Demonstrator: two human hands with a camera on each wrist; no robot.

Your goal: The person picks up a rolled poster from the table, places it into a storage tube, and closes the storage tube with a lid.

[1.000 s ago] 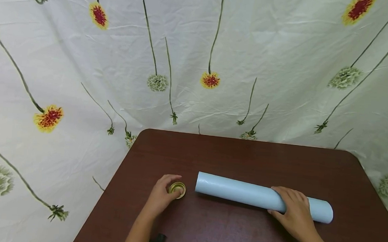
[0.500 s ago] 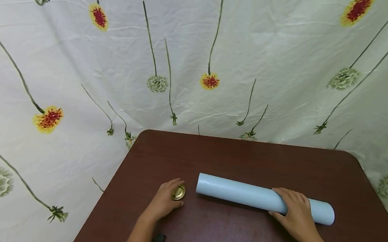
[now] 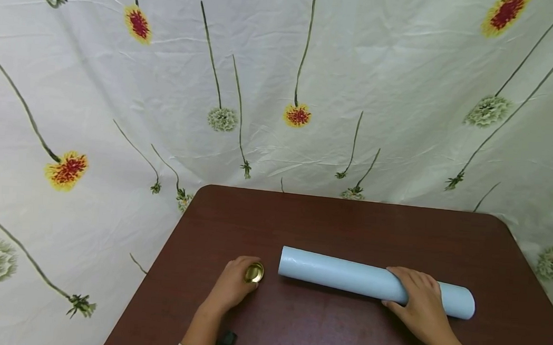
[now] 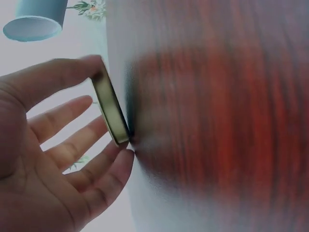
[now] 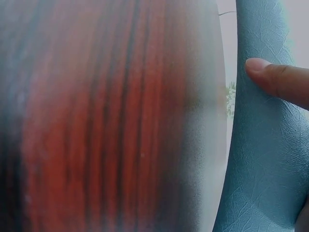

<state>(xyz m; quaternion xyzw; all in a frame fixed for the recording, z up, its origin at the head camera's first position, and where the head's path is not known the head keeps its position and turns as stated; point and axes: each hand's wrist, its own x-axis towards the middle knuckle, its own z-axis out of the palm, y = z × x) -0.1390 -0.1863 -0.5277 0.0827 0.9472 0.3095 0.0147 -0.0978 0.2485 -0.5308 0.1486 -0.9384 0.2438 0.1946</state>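
A small round gold-coloured lid is pinched at its edge in my left hand. In the left wrist view the lid tilts, its lower edge close at the tabletop, with the thumb on its upper edge and fingertips at the lower one. To the right a long light blue tube lies slantwise across the table. My right hand grips it near its right end, thumb on the near side and fingers over the top. The right wrist view shows the thumb pressed on the tube's creased surface.
Both things lie on a dark reddish-brown table with rounded far corners. Behind it hangs a white cloth printed with flowers and stems. A small black object shows beside the left wrist.
The left fingers have closed on the lid and tipped it up from lying flat. The right hand and the tube have stayed in place.
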